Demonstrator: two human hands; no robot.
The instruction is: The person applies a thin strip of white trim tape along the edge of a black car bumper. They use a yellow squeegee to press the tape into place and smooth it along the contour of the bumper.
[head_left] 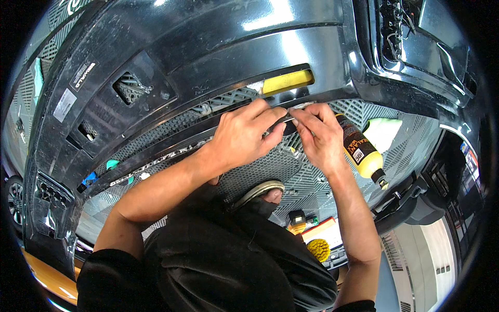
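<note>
Head cam: L hand [241, 132] & R hand [322, 138] both pinched narrow on thin strip [287, 119], ctr frame, by black bumper [249, 49] edge, prob. so each steadies the other's end.

The one view I can follow comes from the person's head, from the left of two cameras worn there side by side, and it faces steeply down past the dark lap [218, 255] to the floor [416, 138]. Both forearms [161, 182] rise from the lower edge, so the left hand [241, 132] and right hand [319, 138] sit close, just above the middle. Beyond them the black panel [223, 62] arches across the upper part, near enough to run out of the top. The fisheye bends it toward the round dark rim, where a wheel [14, 203] shows small and far off at left.
</note>
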